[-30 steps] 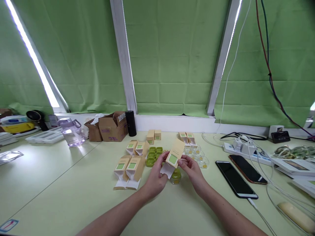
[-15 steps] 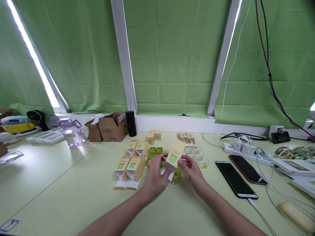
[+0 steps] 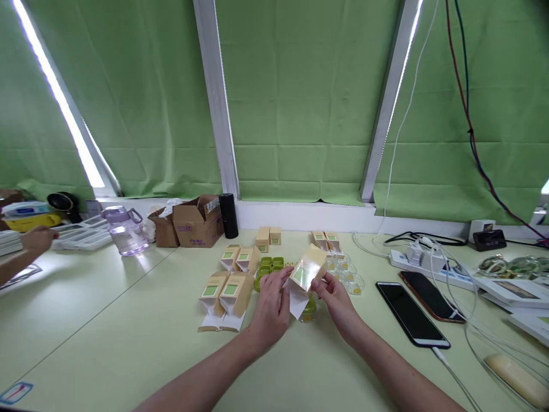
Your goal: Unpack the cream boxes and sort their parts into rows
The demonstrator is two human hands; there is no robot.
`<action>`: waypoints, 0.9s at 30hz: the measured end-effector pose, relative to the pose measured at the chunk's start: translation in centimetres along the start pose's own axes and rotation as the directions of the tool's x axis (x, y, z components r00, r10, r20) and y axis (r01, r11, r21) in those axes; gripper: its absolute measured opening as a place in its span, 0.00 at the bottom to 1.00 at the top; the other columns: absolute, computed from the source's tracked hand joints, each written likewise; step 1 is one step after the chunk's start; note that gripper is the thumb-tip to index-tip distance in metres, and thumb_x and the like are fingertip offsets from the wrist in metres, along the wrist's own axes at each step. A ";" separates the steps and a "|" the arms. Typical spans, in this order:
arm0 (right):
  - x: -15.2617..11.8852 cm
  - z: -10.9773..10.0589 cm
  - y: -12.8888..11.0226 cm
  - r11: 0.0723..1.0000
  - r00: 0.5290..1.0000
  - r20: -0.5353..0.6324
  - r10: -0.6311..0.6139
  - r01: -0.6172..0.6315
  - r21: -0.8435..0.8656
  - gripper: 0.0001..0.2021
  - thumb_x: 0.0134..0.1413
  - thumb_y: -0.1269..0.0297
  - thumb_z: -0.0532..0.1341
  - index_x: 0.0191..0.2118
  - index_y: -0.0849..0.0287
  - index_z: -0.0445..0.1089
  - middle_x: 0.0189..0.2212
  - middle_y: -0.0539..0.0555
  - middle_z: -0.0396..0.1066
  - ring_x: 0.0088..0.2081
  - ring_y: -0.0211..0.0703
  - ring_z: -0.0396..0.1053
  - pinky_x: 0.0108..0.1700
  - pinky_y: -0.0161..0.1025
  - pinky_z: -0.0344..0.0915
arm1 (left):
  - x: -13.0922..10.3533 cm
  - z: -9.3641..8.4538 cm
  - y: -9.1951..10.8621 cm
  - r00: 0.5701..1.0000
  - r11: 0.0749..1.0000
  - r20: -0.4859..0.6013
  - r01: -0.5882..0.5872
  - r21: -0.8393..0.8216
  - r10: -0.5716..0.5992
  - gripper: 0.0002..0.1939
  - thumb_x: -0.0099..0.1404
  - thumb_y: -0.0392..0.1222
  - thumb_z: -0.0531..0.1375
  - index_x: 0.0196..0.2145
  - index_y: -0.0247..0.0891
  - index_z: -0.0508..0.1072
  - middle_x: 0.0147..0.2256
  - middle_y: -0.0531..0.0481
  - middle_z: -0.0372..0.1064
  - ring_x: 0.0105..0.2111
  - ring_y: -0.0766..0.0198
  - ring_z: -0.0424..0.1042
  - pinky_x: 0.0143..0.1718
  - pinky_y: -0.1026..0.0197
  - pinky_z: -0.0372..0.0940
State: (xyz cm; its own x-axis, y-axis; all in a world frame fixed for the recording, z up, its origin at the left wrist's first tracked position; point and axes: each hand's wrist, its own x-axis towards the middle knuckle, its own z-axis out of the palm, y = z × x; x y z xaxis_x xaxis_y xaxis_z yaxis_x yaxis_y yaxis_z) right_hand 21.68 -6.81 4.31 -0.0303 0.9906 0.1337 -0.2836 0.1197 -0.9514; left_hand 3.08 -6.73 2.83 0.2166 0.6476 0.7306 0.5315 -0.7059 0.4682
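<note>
A small beige box [image 3: 309, 268] with a green label and a white open flap is held above the table, glare on its face. My right hand [image 3: 337, 294] pinches its right edge. My left hand [image 3: 271, 306] touches its left side, fingers close together. Beneath the box a green-lidded clear jar [image 3: 308, 309] is partly hidden. Left of my hands stand beige boxes [image 3: 237, 292] with open flaps, and behind my left hand are green square containers [image 3: 266, 265]. Clear round containers with yellow contents [image 3: 352, 280] lie to the right, near two more beige boxes [image 3: 326, 240].
At the back left are a cardboard box [image 3: 197, 223], a black cylinder [image 3: 229, 216] and a water bottle [image 3: 126, 232]. Two phones [image 3: 412, 313], a power strip [image 3: 401, 260] and cables lie right. Another person's hand [image 3: 38, 239] is at far left.
The held box has tilted, its face now catching glare and more of the white flap showing. My left thumb has shifted off the flap. The other person's hand has come further into view.
</note>
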 end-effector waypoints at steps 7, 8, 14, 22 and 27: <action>0.2 0.1 0.0 0.999 0.998 0.042 -0.043 0.044 -0.016 0.39 0.34 0.34 0.75 0.49 0.57 0.77 0.43 0.64 0.82 0.46 0.62 0.79 0.51 0.55 0.74 | 0.1 0.0 0.1 0.987 0.977 0.038 0.161 -0.137 -0.158 0.19 0.71 0.41 0.61 0.58 0.44 0.68 0.53 0.42 0.72 0.55 0.50 0.69 0.56 0.46 0.64; 0.3 0.0 0.1 0.998 0.998 0.036 -0.053 0.055 -0.030 0.39 0.34 0.33 0.75 0.48 0.57 0.77 0.42 0.65 0.82 0.46 0.63 0.79 0.51 0.55 0.74 | 0.1 0.1 0.1 0.982 0.967 0.050 0.187 -0.174 -0.182 0.21 0.69 0.41 0.62 0.59 0.45 0.68 0.54 0.42 0.71 0.56 0.49 0.69 0.57 0.45 0.64; 0.2 -0.4 0.3 0.995 0.998 0.015 -0.053 0.054 -0.085 0.35 0.37 0.31 0.73 0.42 0.58 0.81 0.40 0.65 0.82 0.44 0.63 0.79 0.46 0.52 0.75 | 0.3 -0.1 1.0 0.945 0.829 0.162 0.327 -0.454 -0.285 0.27 0.67 0.44 0.66 0.61 0.45 0.65 0.61 0.39 0.67 0.60 0.48 0.67 0.60 0.46 0.63; 0.2 -0.7 0.5 0.999 0.999 -0.034 0.010 -0.012 -0.039 0.33 0.38 0.33 0.73 0.39 0.60 0.82 0.38 0.62 0.83 0.39 0.57 0.79 0.42 0.47 0.74 | 1.1 -0.6 1.4 0.875 0.460 0.372 0.480 -0.747 -0.308 0.35 0.64 0.53 0.69 0.63 0.42 0.62 0.47 0.40 0.78 0.46 0.50 0.78 0.45 0.55 0.69; 0.3 -0.8 0.6 0.999 0.996 -0.075 0.048 -0.049 -0.004 0.31 0.38 0.37 0.75 0.39 0.60 0.82 0.39 0.61 0.83 0.38 0.54 0.79 0.40 0.44 0.74 | 1.2 -0.4 0.7 0.829 0.259 0.444 0.537 -0.803 -0.340 0.35 0.61 0.48 0.72 0.62 0.42 0.65 0.46 0.43 0.79 0.45 0.54 0.77 0.49 0.56 0.67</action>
State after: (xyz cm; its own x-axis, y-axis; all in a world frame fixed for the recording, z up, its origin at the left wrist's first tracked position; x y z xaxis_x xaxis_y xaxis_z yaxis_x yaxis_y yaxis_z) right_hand 22.32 -6.43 3.57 0.0280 0.9974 0.0664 -0.2779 0.0716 -0.9579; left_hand 3.37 -6.54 4.21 0.3627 0.9042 0.2254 -0.4036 -0.0656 0.9126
